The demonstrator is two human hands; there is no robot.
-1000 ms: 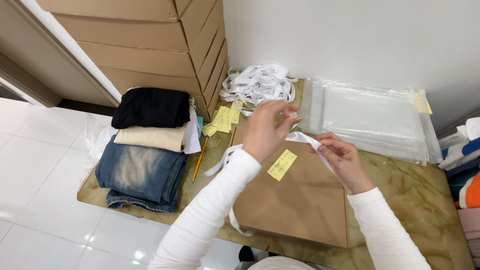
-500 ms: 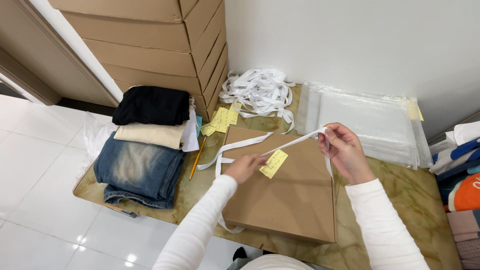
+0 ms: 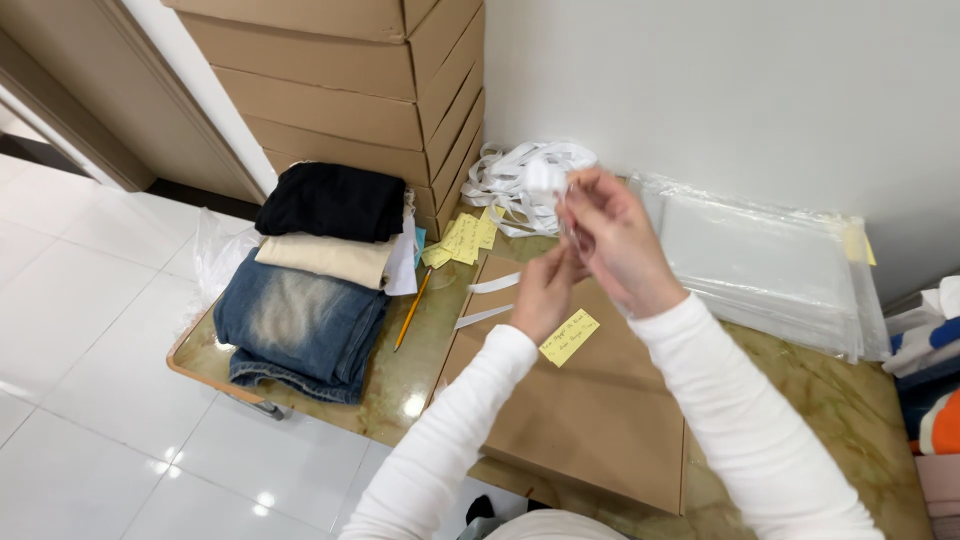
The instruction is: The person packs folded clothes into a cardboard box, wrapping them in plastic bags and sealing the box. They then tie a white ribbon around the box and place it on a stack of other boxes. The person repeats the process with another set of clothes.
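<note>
While folded clothes (image 3: 315, 270) sit stacked at the table's left end with a pencil (image 3: 411, 310) lying just beside them, a flat brown package (image 3: 590, 410) bearing a yellow note (image 3: 568, 337) occupies the middle of the table (image 3: 860, 420). Above the package, the left hand (image 3: 545, 292) pinches a white strap (image 3: 494, 284) whose loose ends trail down to the left, and the right hand (image 3: 612, 240) grips the same strap higher up. Clear plastic bags (image 3: 770, 260) lie stacked to the right, against the wall.
</note>
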